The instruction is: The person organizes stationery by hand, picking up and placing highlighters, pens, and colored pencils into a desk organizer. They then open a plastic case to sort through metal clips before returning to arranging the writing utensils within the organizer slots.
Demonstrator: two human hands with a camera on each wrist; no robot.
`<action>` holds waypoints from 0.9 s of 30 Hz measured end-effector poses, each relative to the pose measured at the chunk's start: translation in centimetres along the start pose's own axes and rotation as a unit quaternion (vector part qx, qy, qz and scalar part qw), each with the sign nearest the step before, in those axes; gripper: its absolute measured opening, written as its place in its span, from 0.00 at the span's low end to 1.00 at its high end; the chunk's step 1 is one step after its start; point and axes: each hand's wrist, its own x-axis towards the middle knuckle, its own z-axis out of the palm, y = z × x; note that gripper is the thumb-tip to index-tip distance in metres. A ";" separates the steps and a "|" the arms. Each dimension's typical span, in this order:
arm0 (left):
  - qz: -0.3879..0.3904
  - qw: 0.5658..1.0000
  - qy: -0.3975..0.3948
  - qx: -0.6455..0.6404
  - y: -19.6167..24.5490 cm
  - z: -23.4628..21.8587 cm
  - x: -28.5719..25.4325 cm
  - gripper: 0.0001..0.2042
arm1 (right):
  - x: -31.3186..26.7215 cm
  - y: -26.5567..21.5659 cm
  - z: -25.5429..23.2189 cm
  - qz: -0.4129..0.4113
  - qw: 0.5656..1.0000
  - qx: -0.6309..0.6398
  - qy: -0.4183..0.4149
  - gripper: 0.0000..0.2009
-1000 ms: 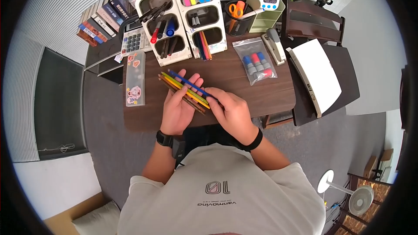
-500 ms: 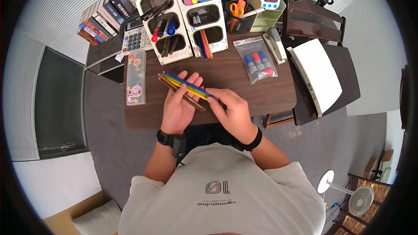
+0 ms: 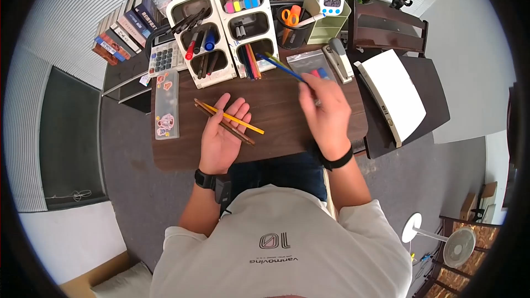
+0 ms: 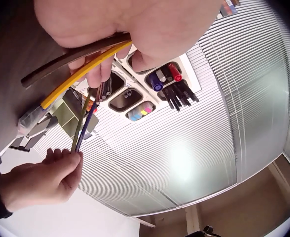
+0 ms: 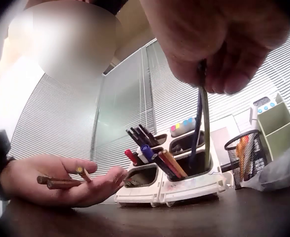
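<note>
**Coloured pencils gripped in two hands above a dark wood-grain desk**

A slim blue wooden pencil (image 3: 282,68) and a yellow-green wooden pencil (image 4: 81,122) were pinched together between the thumb and fingers of the right hand (image 3: 327,113). Their far ends lined up with the lowest compartment of a white plastic three-compartment caddy (image 5: 194,190); whether they had entered it could not be told. The left hand (image 3: 218,146), palm up with fingers extended, held a yellow wooden pencil (image 3: 243,122) and two brown wooden pencils (image 5: 66,184) beneath its thumb. Coloured pencils stood in that lowest compartment, and a matching caddy (image 5: 137,196) of pens and markers adjoined it. Farther out on the desk (image 3: 276,105) lay a clear plastic bag (image 3: 301,60), partly hidden by the right hand, a grey stapler (image 3: 338,60) and a translucent stickered case (image 3: 167,105).
</note>
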 end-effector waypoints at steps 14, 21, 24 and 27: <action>0.002 1.000 -0.002 -0.022 0.0 -0.2 -0.1 0.24 | 1.8 -0.2 4.3 0.097 0.995 0.024 0.011 0.06; -0.007 0.999 -0.017 -0.028 0.0 -0.4 0.2 0.24 | 2.3 -0.2 4.9 0.010 0.996 -0.010 -0.090 0.08; 0.001 0.999 -0.017 -0.030 0.0 -0.5 0.1 0.24 | 2.1 -0.5 4.9 0.017 0.986 -0.009 -0.164 0.10; -0.002 1.000 -0.010 -0.029 0.0 -0.4 0.2 0.24 | 2.1 -0.8 4.8 0.031 0.984 0.031 -0.175 0.11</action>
